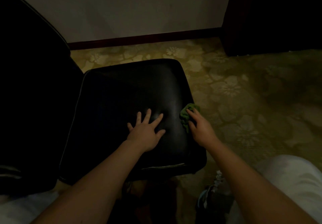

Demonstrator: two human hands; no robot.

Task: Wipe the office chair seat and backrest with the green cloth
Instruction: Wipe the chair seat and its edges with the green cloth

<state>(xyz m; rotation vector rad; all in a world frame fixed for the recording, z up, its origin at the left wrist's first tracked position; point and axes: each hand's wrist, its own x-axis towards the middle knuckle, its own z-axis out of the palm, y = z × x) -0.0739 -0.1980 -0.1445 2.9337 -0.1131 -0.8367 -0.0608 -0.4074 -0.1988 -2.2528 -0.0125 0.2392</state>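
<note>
The black leather chair seat (pixel 125 91) fills the middle of the view, with the dark backrest (pixel 29 77) rising at the left. My left hand (pixel 146 131) lies flat on the seat with fingers spread. The crumpled green cloth (pixel 186 117) sits at the seat's right edge. My right hand (pixel 200 128) is on the cloth, fingers bent over it and pressing it against the edge.
A patterned yellow-green carpet (pixel 244 93) surrounds the chair. A pale wall with a dark red skirting board (pixel 139 38) stands behind. Dark wooden furniture (pixel 271 18) stands at the back right. My white-clothed knee (pixel 292 176) is at the lower right.
</note>
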